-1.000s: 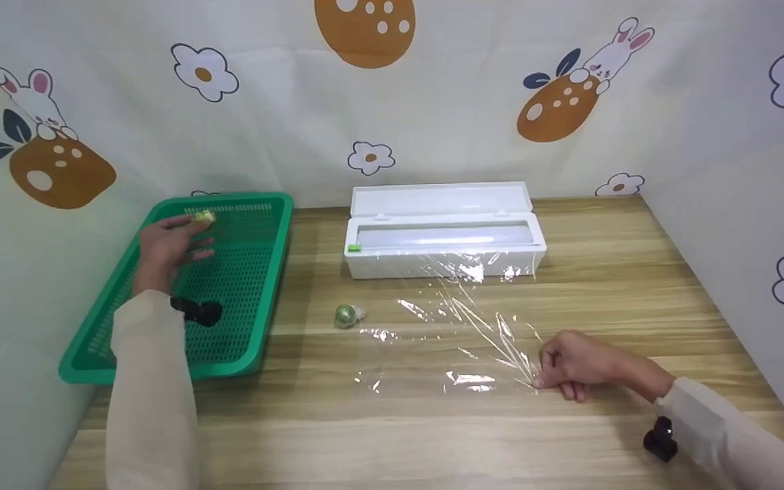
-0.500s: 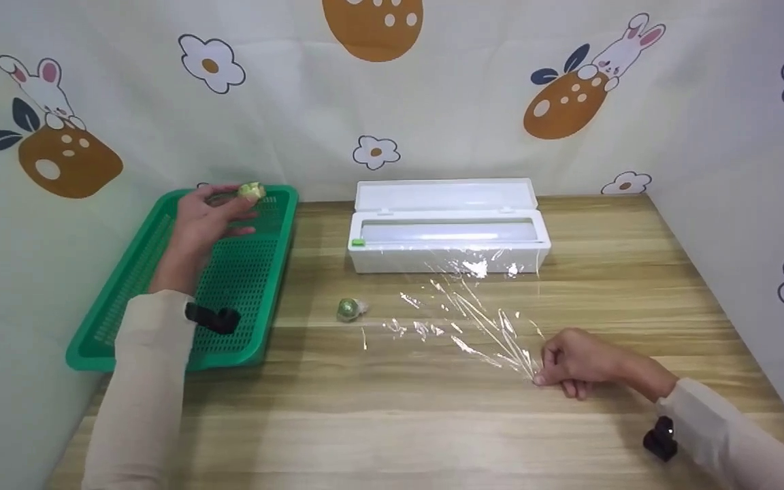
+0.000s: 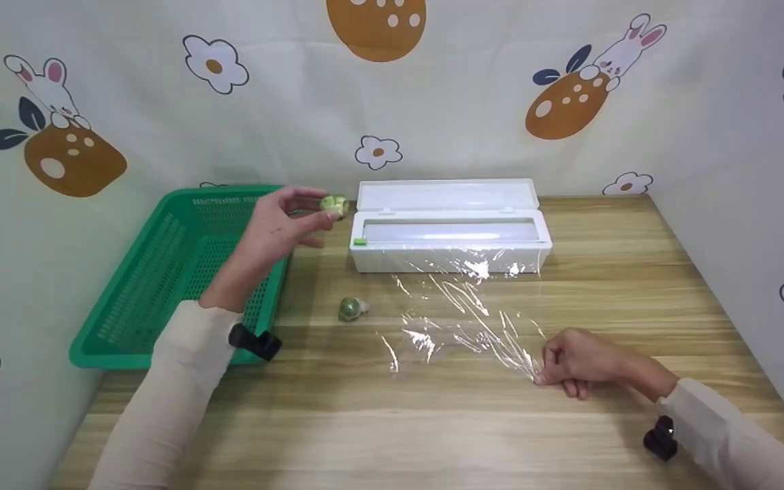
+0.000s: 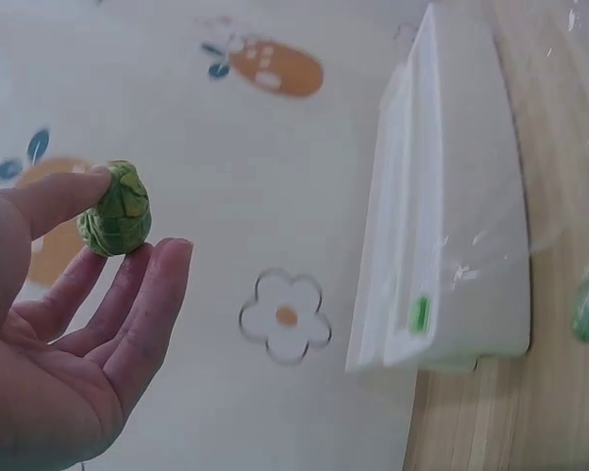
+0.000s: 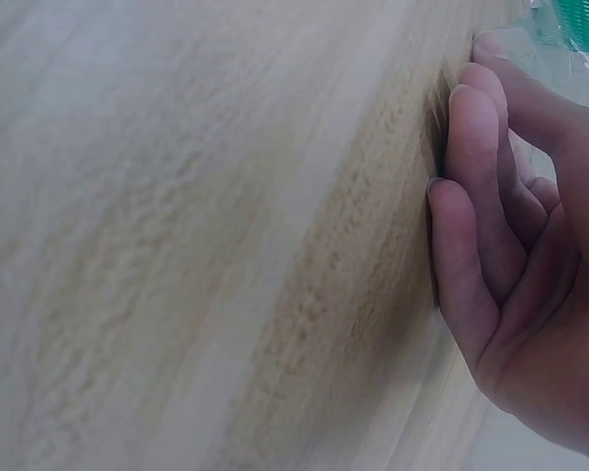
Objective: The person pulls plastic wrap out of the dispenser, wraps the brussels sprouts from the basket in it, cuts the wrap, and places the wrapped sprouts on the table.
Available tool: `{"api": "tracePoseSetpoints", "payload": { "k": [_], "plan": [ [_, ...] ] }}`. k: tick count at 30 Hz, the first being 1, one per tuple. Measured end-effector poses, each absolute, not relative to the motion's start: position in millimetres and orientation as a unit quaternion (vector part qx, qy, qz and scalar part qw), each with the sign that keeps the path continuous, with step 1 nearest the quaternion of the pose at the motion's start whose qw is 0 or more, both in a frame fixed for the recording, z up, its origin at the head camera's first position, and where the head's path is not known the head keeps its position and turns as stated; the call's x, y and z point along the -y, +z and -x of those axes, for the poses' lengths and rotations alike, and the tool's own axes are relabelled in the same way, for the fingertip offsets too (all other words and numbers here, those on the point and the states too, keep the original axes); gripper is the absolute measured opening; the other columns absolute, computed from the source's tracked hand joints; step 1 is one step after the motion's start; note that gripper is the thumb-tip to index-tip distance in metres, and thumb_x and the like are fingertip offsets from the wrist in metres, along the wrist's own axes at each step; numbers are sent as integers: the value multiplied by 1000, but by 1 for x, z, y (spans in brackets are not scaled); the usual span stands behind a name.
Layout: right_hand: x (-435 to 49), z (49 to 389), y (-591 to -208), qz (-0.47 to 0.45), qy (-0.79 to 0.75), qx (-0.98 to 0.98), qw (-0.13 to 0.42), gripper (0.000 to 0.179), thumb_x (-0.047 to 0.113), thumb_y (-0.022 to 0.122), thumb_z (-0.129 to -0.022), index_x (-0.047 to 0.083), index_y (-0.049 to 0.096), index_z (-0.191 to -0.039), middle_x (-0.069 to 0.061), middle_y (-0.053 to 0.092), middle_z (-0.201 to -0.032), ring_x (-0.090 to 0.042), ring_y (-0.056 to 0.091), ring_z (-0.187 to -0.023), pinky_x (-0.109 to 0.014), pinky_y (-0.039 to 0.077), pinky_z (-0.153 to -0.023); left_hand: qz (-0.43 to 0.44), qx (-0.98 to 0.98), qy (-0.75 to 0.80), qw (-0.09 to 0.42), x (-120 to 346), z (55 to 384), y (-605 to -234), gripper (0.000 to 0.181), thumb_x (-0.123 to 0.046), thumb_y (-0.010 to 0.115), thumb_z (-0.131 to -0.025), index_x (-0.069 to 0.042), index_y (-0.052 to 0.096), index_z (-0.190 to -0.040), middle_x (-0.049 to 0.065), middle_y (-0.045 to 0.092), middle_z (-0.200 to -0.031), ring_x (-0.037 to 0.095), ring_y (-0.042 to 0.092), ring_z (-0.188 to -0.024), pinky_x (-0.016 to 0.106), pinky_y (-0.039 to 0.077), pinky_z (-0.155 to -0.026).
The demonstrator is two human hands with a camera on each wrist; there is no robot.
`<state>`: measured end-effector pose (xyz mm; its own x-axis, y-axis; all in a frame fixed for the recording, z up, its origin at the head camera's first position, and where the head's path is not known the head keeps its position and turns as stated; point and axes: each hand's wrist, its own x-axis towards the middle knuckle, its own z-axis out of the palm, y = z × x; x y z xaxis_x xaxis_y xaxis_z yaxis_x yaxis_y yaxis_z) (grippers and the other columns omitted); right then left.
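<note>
My left hand [image 3: 273, 228] pinches a small green Brussels sprout [image 3: 334, 205] between thumb and fingertips, raised between the green basket and the white box. In the left wrist view, the yellow-veined sprout [image 4: 120, 211] shows clear of the palm. My right hand [image 3: 579, 361] rests low on the table and pinches a near corner of the clear plastic wrap [image 3: 460, 320]. Creased toward that corner, the wrap stretches from the white cling film box [image 3: 446, 260], whose lid stands up. A second sprout [image 3: 349, 309], wrapped in film, lies on the table left of the wrap.
A green perforated basket [image 3: 113, 327] stands at the left, partly behind the left forearm. The film box has a green slider [image 3: 360, 242] at its front left. Patterned cloth [image 3: 283, 102] encloses the wooden table [image 3: 392, 435] at the back and sides.
My left hand has carried the sprout rightward from over the basket, past its right rim toward the film box. The right hand stays put; the wrap's near left part has shifted and creased.
</note>
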<state>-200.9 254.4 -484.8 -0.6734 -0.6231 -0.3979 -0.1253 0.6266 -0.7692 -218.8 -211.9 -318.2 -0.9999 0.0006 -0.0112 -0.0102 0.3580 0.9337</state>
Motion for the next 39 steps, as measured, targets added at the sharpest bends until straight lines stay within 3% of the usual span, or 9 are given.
{"api": "tracePoseSetpoints", "payload": {
  "k": [4, 12, 24, 27, 31, 34, 39],
  "plan": [
    [-254, 201, -485, 223, -370, -837, 337, 33, 31, 78, -86, 2, 63, -79, -4, 63, -54, -7, 56, -40, -24, 49, -38, -33, -813, 580, 30, 189, 215, -323, 49, -19, 77, -89, -6, 58, -132, 13, 65, -126, 27, 70, -104, 34, 63, -76],
    [-254, 201, -484, 217, -372, -836, 340, 33, 30, 79, -86, 2, 62, -80, -3, 62, -54, -6, 56, -40, -24, 50, -39, -70, -794, 599, 81, 141, 210, -344, 41, -14, 76, -89, -5, 60, -126, 15, 65, -123, 25, 71, -97, 42, 63, -77],
    [-254, 200, -484, 223, -370, -838, 333, 32, 30, 79, -86, 3, 63, -80, -4, 63, -54, -7, 57, -41, -26, 51, -39, -104, -788, 586, 157, 83, 207, -408, 40, -16, 73, -91, -4, 58, -126, 13, 64, -119, 24, 70, -91, 40, 63, -73],
    [-255, 201, -485, 225, -370, -838, 332, 32, 30, 79, -86, 3, 63, -80, -5, 63, -54, -7, 57, -41, -27, 52, -40, -100, -801, 568, 158, 75, 209, -423, 39, -17, 76, -88, -7, 60, -123, 10, 65, -117, 27, 70, -89, 36, 61, -66],
    [-255, 200, -485, 228, -376, -835, 331, 31, 29, 78, -86, 2, 63, -80, -6, 64, -55, -7, 57, -41, -25, 51, -39, -97, -820, 545, 143, 67, 216, -441, 36, -15, 79, -86, -7, 64, -118, 9, 68, -112, 21, 66, -79, 30, 57, -60],
    [-255, 200, -485, 227, -377, -834, 333, 31, 29, 78, -86, 2, 63, -80, -6, 64, -56, -7, 57, -41, -25, 51, -39, -102, -834, 527, 126, 62, 221, -451, 35, -14, 80, -84, -5, 66, -114, 11, 69, -108, 17, 62, -83, 25, 55, -63],
    [-256, 200, -485, 223, -377, -835, 333, 31, 29, 78, -86, 2, 63, -80, -7, 64, -56, -7, 57, -41, -25, 51, -39, -115, -843, 513, 117, 57, 227, -462, 32, -12, 81, -83, -2, 67, -110, 14, 69, -105, 24, 65, -93, 22, 54, -69]
  ]
}}
